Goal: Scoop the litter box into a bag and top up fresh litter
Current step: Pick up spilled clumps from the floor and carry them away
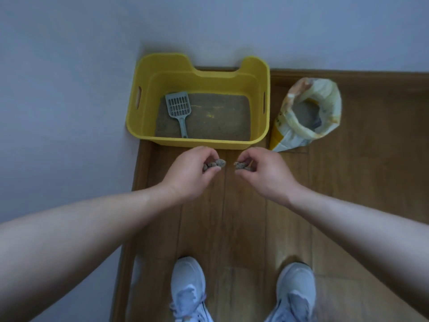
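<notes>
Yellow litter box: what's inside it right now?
Inside the yellow litter box: a level bed of grey-brown litter and a grey slotted scoop lying on it at the left. Whatever is buried beneath the surface cannot be seen.

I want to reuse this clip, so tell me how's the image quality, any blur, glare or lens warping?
Head view: soft, even, dim light with a bluish cast, no glare; strong wide-angle warping bows the forearms and walls outward; slightly soft overall, yet the grey scoop in the yellow litter box and the clumps in the left hand and right hand read clearly.

Bare floor [243,217] lies open at centre frame, bounded above by the yellow litter box [197,142], the litter bag [306,112] at right, and the wall [58,101] at left.
</notes>
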`<action>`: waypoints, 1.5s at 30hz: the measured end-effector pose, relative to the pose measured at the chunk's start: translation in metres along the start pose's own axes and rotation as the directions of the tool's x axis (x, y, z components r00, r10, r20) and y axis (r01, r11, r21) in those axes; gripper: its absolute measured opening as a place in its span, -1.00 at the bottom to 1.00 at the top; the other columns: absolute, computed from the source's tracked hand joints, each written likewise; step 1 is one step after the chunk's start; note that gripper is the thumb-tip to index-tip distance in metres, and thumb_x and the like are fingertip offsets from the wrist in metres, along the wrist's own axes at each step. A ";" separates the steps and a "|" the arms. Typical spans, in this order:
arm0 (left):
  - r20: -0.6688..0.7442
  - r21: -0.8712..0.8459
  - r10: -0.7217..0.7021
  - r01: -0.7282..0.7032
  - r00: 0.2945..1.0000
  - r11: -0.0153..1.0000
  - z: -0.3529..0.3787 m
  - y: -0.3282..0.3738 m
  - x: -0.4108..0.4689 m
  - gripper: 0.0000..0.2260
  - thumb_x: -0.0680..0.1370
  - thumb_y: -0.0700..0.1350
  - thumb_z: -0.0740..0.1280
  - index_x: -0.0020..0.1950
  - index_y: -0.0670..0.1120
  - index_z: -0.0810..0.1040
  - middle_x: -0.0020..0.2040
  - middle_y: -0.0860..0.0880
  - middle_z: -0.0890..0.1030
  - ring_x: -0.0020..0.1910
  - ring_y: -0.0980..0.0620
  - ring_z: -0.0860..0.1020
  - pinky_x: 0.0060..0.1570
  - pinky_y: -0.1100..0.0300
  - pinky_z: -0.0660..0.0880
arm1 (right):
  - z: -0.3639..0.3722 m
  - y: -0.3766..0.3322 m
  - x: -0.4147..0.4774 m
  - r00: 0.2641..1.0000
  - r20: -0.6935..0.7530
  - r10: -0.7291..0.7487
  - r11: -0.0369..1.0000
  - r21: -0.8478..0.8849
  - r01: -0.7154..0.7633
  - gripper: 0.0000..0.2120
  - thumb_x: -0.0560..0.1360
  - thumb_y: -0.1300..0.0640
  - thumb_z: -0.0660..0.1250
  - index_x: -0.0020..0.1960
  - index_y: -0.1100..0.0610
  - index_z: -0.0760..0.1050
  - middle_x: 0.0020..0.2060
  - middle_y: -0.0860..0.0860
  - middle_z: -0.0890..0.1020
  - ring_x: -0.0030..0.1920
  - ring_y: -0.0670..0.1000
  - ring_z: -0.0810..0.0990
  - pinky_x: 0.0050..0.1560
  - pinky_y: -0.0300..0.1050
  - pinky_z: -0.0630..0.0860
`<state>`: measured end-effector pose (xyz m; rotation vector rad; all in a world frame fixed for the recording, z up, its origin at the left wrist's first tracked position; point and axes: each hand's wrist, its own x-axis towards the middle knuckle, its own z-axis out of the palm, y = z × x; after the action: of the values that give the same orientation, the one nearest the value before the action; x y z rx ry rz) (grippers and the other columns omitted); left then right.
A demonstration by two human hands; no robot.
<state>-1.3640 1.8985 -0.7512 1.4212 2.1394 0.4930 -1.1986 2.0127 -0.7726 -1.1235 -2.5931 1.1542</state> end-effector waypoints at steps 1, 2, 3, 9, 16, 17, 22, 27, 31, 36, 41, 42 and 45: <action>-0.004 0.001 -0.001 0.001 1.000 1.000 -0.009 0.010 -0.002 -0.85 0.54 -0.02 0.40 0.10 0.03 0.56 -0.06 0.12 0.56 -0.09 0.16 0.53 -0.05 0.15 0.58 | -0.010 -0.008 -0.005 1.000 -0.009 0.000 1.000 0.004 0.000 -0.81 0.41 0.06 0.51 -0.01 0.07 0.61 -0.14 -0.07 0.61 -0.16 -0.09 0.53 -0.14 -0.18 0.48; -0.008 0.000 -0.002 0.002 1.000 1.000 -0.019 0.020 -0.005 -0.85 0.54 -0.02 0.40 0.09 0.03 0.57 -0.06 0.12 0.57 -0.08 0.16 0.53 -0.05 0.16 0.58 | -0.022 -0.017 -0.009 1.000 -0.015 0.004 1.000 0.011 -0.004 -0.81 0.41 0.06 0.51 -0.01 0.07 0.61 -0.13 -0.07 0.61 -0.15 -0.09 0.54 -0.12 -0.15 0.51; -0.012 -0.001 -0.005 0.005 1.000 1.000 -0.029 0.032 -0.009 -0.86 0.54 -0.01 0.40 0.09 0.04 0.57 -0.06 0.12 0.57 -0.08 0.16 0.53 -0.05 0.16 0.58 | -0.034 -0.027 -0.015 1.000 -0.017 0.013 1.000 0.021 -0.013 -0.81 0.42 0.05 0.50 -0.01 0.06 0.61 -0.13 -0.07 0.62 -0.14 -0.08 0.55 -0.10 -0.14 0.53; -0.038 -0.039 -0.035 0.034 0.999 0.999 -0.096 0.102 -0.032 -0.87 0.54 -0.01 0.41 0.07 0.05 0.57 -0.05 0.12 0.58 -0.09 0.15 0.54 -0.12 0.31 0.50 | -0.123 -0.089 -0.050 0.998 -0.053 0.040 0.998 0.057 -0.037 -0.84 0.45 0.04 0.48 0.00 0.03 0.59 -0.11 -0.08 0.61 -0.12 -0.09 0.56 -0.10 -0.22 0.52; -0.103 -0.089 0.015 -0.024 0.995 0.996 -0.185 0.187 -0.050 -0.88 0.53 -0.05 0.42 -0.06 0.12 0.50 -0.14 0.16 0.55 -0.17 0.19 0.52 -0.19 0.38 0.37 | -0.219 -0.159 -0.087 0.984 -0.154 0.090 0.993 0.092 -0.077 -0.85 0.43 0.05 0.49 -0.04 0.05 0.61 -0.15 -0.10 0.63 -0.14 -0.10 0.57 -0.06 -0.11 0.56; -0.114 -0.100 0.014 -0.025 0.993 0.995 -0.196 0.198 -0.053 -0.89 0.53 -0.06 0.42 -0.06 0.11 0.51 -0.14 0.15 0.56 -0.17 0.18 0.52 -0.19 0.36 0.39 | -0.231 -0.169 -0.092 0.980 -0.170 0.100 0.992 0.093 -0.085 -0.85 0.43 0.05 0.49 -0.04 0.05 0.61 -0.15 -0.10 0.62 -0.14 -0.10 0.57 -0.05 -0.11 0.56; -0.186 -0.199 -0.016 -0.022 0.982 0.980 -0.254 0.255 -0.068 -0.94 0.52 -0.07 0.43 -0.09 0.03 0.56 -0.19 0.15 0.57 -0.24 0.18 0.51 -0.21 0.29 0.41 | -0.300 -0.219 -0.121 0.959 -0.254 0.129 0.988 0.121 -0.101 -0.90 0.43 0.06 0.48 -0.09 0.03 0.60 -0.18 -0.13 0.62 -0.16 -0.14 0.56 -0.08 -0.18 0.54; -0.255 -0.291 -0.005 -0.071 0.967 0.954 -0.313 0.312 -0.086 -0.93 0.50 -0.11 0.44 -0.12 0.03 0.57 -0.24 0.13 0.57 -0.30 0.14 0.50 -0.23 0.27 0.42 | -0.369 -0.271 -0.145 0.941 -0.311 0.133 0.984 0.154 -0.088 -0.91 0.41 0.08 0.49 -0.14 0.01 0.59 -0.22 -0.14 0.62 -0.17 -0.15 0.58 -0.10 -0.18 0.54; -0.305 -0.306 -0.017 -0.081 0.952 0.948 -0.365 0.351 -0.100 -0.91 0.50 -0.11 0.45 -0.14 0.04 0.57 -0.28 0.09 0.58 -0.33 0.10 0.50 -0.26 0.20 0.48 | -0.419 -0.312 -0.156 0.930 -0.341 0.136 0.981 0.176 -0.079 -0.92 0.40 0.08 0.48 -0.15 -0.01 0.59 -0.24 -0.14 0.63 -0.19 -0.14 0.59 -0.13 -0.19 0.54; -0.329 -0.243 0.012 -0.097 0.944 0.965 -0.431 0.395 -0.114 -0.94 0.51 -0.09 0.45 -0.08 0.02 0.60 -0.26 0.12 0.57 -0.31 0.11 0.52 -0.29 0.33 0.41 | -0.472 -0.359 -0.167 0.917 -0.376 0.131 0.978 0.199 -0.058 -0.91 0.42 0.09 0.49 -0.12 0.00 0.60 -0.22 -0.13 0.65 -0.18 -0.16 0.61 -0.13 -0.26 0.54; -0.338 -0.206 0.031 -0.106 0.941 0.973 -0.474 0.432 -0.130 -0.91 0.51 -0.10 0.46 0.00 -0.02 0.62 -0.23 0.12 0.57 -0.31 0.15 0.52 -0.29 0.40 0.40 | -0.506 -0.388 -0.183 0.909 -0.403 0.102 0.982 0.186 -0.028 -0.90 0.42 0.07 0.50 -0.12 -0.03 0.59 -0.24 -0.14 0.64 -0.21 -0.17 0.60 -0.20 -0.36 0.47; -0.339 -0.199 0.036 -0.109 0.940 0.974 -0.479 0.439 -0.134 -0.90 0.52 -0.11 0.45 0.01 -0.02 0.61 -0.23 0.13 0.56 -0.30 0.15 0.52 -0.29 0.40 0.41 | -0.511 -0.392 -0.187 0.908 -0.407 0.103 0.981 0.190 -0.026 -0.90 0.41 0.06 0.50 -0.12 -0.03 0.60 -0.25 -0.14 0.64 -0.21 -0.16 0.61 -0.18 -0.32 0.51; -0.337 -0.181 0.039 -0.105 0.941 0.978 -0.490 0.459 -0.147 -0.89 0.53 -0.12 0.44 0.04 -0.03 0.61 -0.22 0.15 0.55 -0.29 0.15 0.53 -0.30 0.46 0.40 | -0.529 -0.400 -0.200 0.903 -0.419 0.094 0.983 0.182 -0.017 -0.90 0.41 0.06 0.50 -0.10 0.00 0.61 -0.24 -0.14 0.65 -0.20 -0.13 0.62 -0.12 -0.17 0.58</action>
<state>-1.2754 1.9310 -0.0708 1.3858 2.2213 1.0083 -1.1029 2.0258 -0.0871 -1.2528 -2.1005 0.9853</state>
